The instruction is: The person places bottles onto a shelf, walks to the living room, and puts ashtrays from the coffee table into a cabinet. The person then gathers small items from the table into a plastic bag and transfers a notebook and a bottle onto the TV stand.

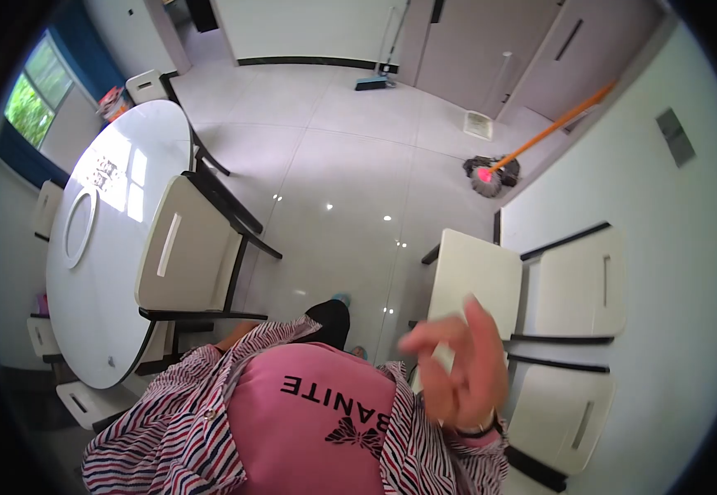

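Observation:
My right hand (461,363) is raised in front of the striped shirt's right side, with a dark band at the wrist. Its fingers are partly bent and spread apart, slightly blurred, and nothing shows between them. Behind it in the view is a cream chair seat (478,268). A bit of my left forearm (238,336) shows beside the striped sleeve (177,412); the left hand itself is hidden. Below my face are a pink shirt (309,396) with dark lettering and a dark trouser leg (329,322).
On the left stands an oval white table (86,305) with a round ring (80,228) on top and chairs (181,247) around it. Two more chairs (581,285) line the right wall. A mop (552,128), a dustpan (479,125) and a broom (372,83) are farther off.

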Available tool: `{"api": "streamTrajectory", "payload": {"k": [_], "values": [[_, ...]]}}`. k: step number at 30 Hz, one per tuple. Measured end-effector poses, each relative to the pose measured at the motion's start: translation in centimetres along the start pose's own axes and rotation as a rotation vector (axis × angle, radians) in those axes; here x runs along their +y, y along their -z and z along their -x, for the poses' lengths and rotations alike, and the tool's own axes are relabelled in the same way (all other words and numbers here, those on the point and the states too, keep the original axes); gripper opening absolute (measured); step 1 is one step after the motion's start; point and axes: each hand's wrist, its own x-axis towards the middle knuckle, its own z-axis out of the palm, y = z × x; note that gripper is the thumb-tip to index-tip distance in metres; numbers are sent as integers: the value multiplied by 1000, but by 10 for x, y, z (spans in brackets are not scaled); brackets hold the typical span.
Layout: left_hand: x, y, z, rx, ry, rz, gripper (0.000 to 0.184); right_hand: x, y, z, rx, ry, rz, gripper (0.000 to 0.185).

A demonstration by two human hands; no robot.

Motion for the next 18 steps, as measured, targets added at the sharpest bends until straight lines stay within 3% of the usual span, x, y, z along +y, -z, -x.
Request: {"api": "streamTrajectory", "payload": {"k": [3, 5, 6, 8, 11, 14, 18], "values": [[20, -4, -2, -11, 46, 69, 35, -35, 9, -68, -414, 75, -458, 35], [37, 0, -13, -25, 51, 89, 34, -35, 4, -109, -501, 30, -654, 42], [47, 7, -21, -36, 47, 91, 34, -21, -10, -121, -230, 285, -590, 40], [66, 33, -46, -47, 13, 63, 34, -3, -22, -153, 54, 527, -521, 41], [108, 96, -98, -16, -57, -45, 34, 24, -21, -217, 193, 489, -339, 41], [165, 174, -150, 121, -112, -65, 33, 56, -11, -266, -204, 548, -155, 24], [244, 262, -237, 359, -174, 11, 23, 135, 0, -310, -603, 482, 117, 33]]}}
